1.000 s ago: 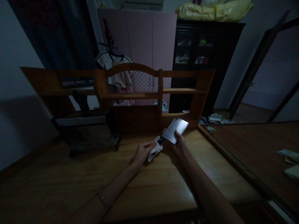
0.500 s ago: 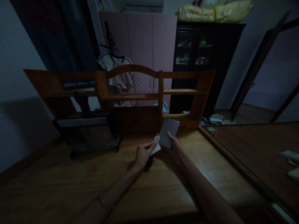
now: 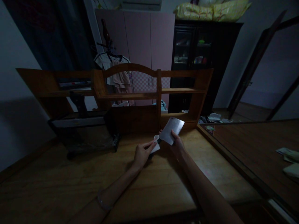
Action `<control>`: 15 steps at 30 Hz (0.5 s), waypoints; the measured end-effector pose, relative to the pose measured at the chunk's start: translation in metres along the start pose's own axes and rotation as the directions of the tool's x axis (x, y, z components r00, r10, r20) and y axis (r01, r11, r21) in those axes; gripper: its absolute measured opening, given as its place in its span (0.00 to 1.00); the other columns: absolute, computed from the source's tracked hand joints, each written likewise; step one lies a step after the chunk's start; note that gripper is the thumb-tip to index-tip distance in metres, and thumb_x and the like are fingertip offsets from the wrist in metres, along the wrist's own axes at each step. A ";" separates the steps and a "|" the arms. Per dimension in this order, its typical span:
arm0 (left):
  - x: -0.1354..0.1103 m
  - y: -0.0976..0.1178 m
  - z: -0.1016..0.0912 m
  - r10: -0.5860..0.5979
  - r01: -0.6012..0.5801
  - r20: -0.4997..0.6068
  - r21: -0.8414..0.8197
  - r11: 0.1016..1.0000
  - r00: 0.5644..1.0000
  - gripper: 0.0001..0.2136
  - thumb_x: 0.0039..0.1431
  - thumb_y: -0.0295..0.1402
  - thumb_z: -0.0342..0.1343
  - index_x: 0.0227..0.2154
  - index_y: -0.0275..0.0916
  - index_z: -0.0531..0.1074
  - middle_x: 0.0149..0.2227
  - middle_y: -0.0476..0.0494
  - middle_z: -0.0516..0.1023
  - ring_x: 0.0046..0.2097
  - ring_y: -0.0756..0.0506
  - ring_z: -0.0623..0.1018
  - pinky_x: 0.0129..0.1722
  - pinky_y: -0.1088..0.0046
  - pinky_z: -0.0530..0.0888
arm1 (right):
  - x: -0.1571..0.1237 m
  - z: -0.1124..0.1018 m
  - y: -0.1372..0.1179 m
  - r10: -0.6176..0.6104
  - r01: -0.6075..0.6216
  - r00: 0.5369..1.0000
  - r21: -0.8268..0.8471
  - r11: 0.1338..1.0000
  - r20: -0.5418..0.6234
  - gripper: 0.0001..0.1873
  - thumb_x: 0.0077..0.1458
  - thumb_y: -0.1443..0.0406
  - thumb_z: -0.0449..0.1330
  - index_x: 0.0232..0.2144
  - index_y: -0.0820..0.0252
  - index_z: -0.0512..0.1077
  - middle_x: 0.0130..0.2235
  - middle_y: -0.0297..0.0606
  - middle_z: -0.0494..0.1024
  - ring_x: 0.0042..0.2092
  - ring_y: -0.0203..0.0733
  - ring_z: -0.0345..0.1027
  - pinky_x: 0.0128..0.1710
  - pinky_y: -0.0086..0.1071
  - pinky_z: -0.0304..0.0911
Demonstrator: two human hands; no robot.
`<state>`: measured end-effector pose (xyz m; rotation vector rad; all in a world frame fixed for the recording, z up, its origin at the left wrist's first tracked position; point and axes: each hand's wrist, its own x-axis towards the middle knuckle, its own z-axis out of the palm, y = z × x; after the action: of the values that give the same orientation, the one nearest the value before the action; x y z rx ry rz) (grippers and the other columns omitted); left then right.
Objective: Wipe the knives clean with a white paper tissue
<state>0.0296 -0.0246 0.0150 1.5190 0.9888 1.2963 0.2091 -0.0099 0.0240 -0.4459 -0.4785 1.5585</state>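
Note:
My right hand grips a flat silver-grey tablet with rounded corners, its thumb lying across the near face. The tablet is tilted and catches the light near its upper right corner. Just to its left, my left hand is closed on a folded white tissue, pinched between thumb and fingers. A part of the tissue sticks up above the fingertips, close to the tablet's lower left edge. Something small and dark shows beside the tissue and below the left hand; I cannot make out what it is.
Both hands are above a light wooden desk. A wooden shelf unit runs along its back. At the left stands a dark-framed glass tank with a black device on its rim. A reddish-brown wooden surface with papers adjoins at the right.
The tablet has turned clockwise and tipped, so its surface now shines brighter. My left hand stays near the same place with the tissue. The view has shifted slightly.

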 end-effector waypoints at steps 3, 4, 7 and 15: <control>0.001 0.000 0.000 -0.003 0.003 0.003 0.022 1.000 1.000 0.17 0.49 0.40 0.61 0.40 0.37 0.77 0.41 0.40 0.79 0.40 0.40 0.79 0.38 0.70 0.73 | 0.003 -0.009 -0.007 -0.024 0.024 1.000 0.025 0.999 -0.003 0.20 0.58 0.61 0.52 0.49 0.69 0.66 0.46 0.48 0.77 0.50 0.48 0.69 0.50 0.44 0.66; 0.001 0.000 0.000 -0.004 0.004 -0.002 0.031 1.000 1.000 0.17 0.48 0.41 0.62 0.40 0.37 0.77 0.40 0.41 0.79 0.40 0.40 0.79 0.37 0.71 0.73 | 0.005 -0.013 -0.009 -0.036 0.036 0.999 0.036 0.999 0.000 0.20 0.58 0.60 0.52 0.49 0.68 0.66 0.46 0.48 0.77 0.51 0.48 0.69 0.51 0.44 0.66; 0.002 -0.001 -0.001 0.005 -0.004 -0.019 0.043 0.999 1.000 0.17 0.48 0.41 0.62 0.39 0.38 0.78 0.40 0.41 0.79 0.40 0.40 0.79 0.38 0.71 0.73 | 0.009 -0.022 -0.013 -0.071 0.070 0.997 0.065 0.995 0.013 0.21 0.58 0.59 0.51 0.49 0.68 0.66 0.47 0.47 0.76 0.52 0.47 0.68 0.52 0.44 0.64; 0.002 -0.007 -0.004 -0.002 0.004 -0.024 0.068 0.998 1.000 0.18 0.49 0.42 0.61 0.40 0.36 0.77 0.40 0.39 0.79 0.40 0.39 0.79 0.36 0.70 0.73 | 0.009 -0.022 -0.011 -0.088 0.088 0.996 0.073 0.993 -0.007 0.19 0.59 0.62 0.51 0.49 0.66 0.66 0.44 0.46 0.78 0.49 0.46 0.71 0.50 0.45 0.65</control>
<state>0.0261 -0.0197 0.0089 1.5563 1.0602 1.2933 0.2298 0.0003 0.0121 -0.3661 -0.4312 1.4853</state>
